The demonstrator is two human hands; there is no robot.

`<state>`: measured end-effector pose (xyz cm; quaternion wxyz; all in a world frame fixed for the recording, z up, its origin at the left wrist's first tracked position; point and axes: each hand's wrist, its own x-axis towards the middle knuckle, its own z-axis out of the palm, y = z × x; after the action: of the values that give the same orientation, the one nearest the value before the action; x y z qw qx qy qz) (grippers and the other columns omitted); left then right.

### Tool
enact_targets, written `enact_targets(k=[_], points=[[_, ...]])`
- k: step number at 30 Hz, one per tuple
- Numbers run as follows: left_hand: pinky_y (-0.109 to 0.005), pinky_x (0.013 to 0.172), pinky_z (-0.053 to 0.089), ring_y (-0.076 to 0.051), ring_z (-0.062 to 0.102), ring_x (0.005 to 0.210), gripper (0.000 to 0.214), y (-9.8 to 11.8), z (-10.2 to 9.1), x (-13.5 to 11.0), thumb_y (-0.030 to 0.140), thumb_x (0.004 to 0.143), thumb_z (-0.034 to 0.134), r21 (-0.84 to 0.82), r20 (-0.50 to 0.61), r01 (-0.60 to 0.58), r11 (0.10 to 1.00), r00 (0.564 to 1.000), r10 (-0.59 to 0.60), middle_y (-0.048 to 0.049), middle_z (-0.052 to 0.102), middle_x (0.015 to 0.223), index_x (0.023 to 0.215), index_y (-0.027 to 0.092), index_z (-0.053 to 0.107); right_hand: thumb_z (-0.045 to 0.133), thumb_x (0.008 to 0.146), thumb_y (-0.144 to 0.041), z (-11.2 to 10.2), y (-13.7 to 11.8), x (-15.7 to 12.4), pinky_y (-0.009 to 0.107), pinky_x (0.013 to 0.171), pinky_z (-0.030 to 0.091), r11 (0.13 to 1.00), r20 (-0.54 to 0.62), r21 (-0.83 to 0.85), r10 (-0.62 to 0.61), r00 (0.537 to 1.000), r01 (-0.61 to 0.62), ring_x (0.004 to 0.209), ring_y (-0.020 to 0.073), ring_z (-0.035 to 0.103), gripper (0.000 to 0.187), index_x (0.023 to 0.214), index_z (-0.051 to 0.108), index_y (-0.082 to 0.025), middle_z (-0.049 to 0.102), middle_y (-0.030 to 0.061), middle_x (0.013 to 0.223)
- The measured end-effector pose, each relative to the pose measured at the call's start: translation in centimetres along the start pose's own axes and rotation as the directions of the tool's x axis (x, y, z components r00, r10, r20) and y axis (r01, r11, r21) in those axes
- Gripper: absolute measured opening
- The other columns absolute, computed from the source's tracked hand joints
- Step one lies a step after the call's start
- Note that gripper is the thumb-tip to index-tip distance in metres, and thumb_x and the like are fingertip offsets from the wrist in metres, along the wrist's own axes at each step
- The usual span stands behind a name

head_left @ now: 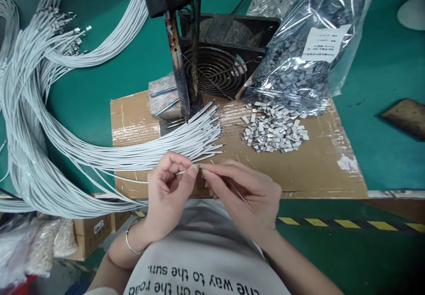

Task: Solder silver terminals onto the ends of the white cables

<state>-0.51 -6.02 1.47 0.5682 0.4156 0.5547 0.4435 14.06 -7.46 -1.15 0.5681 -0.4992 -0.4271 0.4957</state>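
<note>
Above the cardboard's front edge, my left hand pinches a thin white cable close to its end, between thumb and forefinger. My right hand meets it there, with thumb and forefinger closed on the small coloured wire ends at the cable's tip. A thin silvery wire, which looks like solder, runs across the right palm. Just beyond my hands lies a bundle of white cables, tips to the right. A soldering iron points down over that bundle.
Small metal connectors form a pile at right on the cardboard. Behind them leans a clear bag of similar parts. A black fan stands behind the iron. More cables fill the left side. A brown block lies far right.
</note>
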Motion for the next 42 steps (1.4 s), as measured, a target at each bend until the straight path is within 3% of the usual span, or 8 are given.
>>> enact_targets(k=[5,8,12,17,27,33,38,42], points=[[-0.015,0.045,0.034,-0.005,0.047,0.051,0.017,0.5,0.5,0.0,0.007,0.092,0.071,0.239,-0.042,-0.173,0.955,0.981,0.188,0.0048,0.065,0.066,0.082,0.02,0.066,0.08,0.093,-0.027,-0.8,0.1,0.8,0.018,0.042,0.044,0.916,0.159,0.219,0.306,0.939,-0.336,0.046,0.0076,0.053,0.009,0.094,0.09,-0.027,0.069,-0.0026,0.061],[-0.018,0.044,0.032,-0.007,0.042,0.049,0.016,0.3,0.5,-0.1,0.008,0.093,0.07,0.337,-0.027,-0.242,0.91,0.964,0.266,0.0055,0.063,0.064,0.085,0.021,0.065,0.084,0.091,-0.034,-0.9,0.0,1.1,0.018,0.041,0.044,0.885,0.182,0.249,0.355,0.917,-0.392,0.044,0.0074,0.052,0.01,0.09,0.089,-0.025,0.066,-0.0023,0.058],[-0.02,0.044,0.03,-0.007,0.039,0.047,0.016,-0.3,0.4,-0.4,0.009,0.095,0.071,0.395,0.01,-0.282,0.874,0.953,0.303,0.0066,0.06,0.062,0.088,0.022,0.064,0.085,0.088,-0.033,-0.8,-0.2,1.2,0.019,0.04,0.041,0.901,0.132,0.207,0.36,0.924,-0.381,0.045,0.0075,0.049,0.012,0.081,0.086,-0.023,0.064,-0.0026,0.057],[-0.02,0.044,0.03,-0.007,0.038,0.048,0.016,-0.2,0.4,-0.6,0.011,0.096,0.071,0.381,0.017,-0.238,0.894,0.968,0.25,0.0065,0.06,0.064,0.087,0.022,0.063,0.081,0.092,-0.023,-0.8,0.2,0.8,0.019,0.042,0.04,0.952,0.096,0.177,0.237,0.967,-0.251,0.048,0.0067,0.05,0.01,0.083,0.086,-0.026,0.068,-0.0028,0.063],[-0.019,0.043,0.03,-0.007,0.038,0.048,0.016,0.7,0.5,-0.2,0.013,0.096,0.071,0.277,-0.056,-0.151,0.949,0.983,0.172,0.0058,0.061,0.063,0.084,0.021,0.065,0.085,0.091,-0.029,-1.3,0.5,1.0,0.017,0.042,0.047,0.916,-0.013,0.201,0.357,0.934,-0.347,0.048,0.0077,0.057,0.005,0.087,0.087,-0.028,0.069,-0.0034,0.061],[-0.018,0.045,0.038,-0.007,0.047,0.051,0.015,1.0,0.4,-0.2,0.011,0.095,0.071,0.243,-0.044,-0.147,0.959,0.986,0.162,0.004,0.064,0.067,0.084,0.021,0.068,0.085,0.092,-0.029,-1.1,0.1,0.9,0.019,0.045,0.055,0.937,-0.056,0.176,0.315,0.947,-0.301,0.051,0.0103,0.064,0.007,0.085,0.086,-0.026,0.072,-0.0018,0.062],[-0.021,0.054,0.052,-0.011,0.064,0.065,0.013,1.4,0.4,-0.2,0.009,0.093,0.071,0.236,-0.023,-0.143,0.961,0.988,0.153,-0.0046,0.079,0.09,0.086,0.02,0.071,0.086,0.089,-0.025,-0.8,-0.3,1.3,0.022,0.046,0.056,0.956,-0.052,0.158,0.258,0.965,-0.248,0.051,0.0113,0.063,0.006,0.083,0.086,-0.026,0.075,-0.0002,0.068],[-0.021,0.048,0.043,-0.012,0.065,0.066,0.013,1.6,0.3,-0.4,0.012,0.093,0.075,0.309,-0.015,-0.137,0.941,0.989,0.148,-0.005,0.082,0.091,0.085,0.02,0.071,0.082,0.089,-0.018,-0.5,-0.4,1.4,0.022,0.046,0.049,0.976,-0.023,0.138,0.172,0.985,-0.168,0.053,0.0094,0.06,0.012,0.084,0.088,-0.027,0.078,-0.0002,0.075]])
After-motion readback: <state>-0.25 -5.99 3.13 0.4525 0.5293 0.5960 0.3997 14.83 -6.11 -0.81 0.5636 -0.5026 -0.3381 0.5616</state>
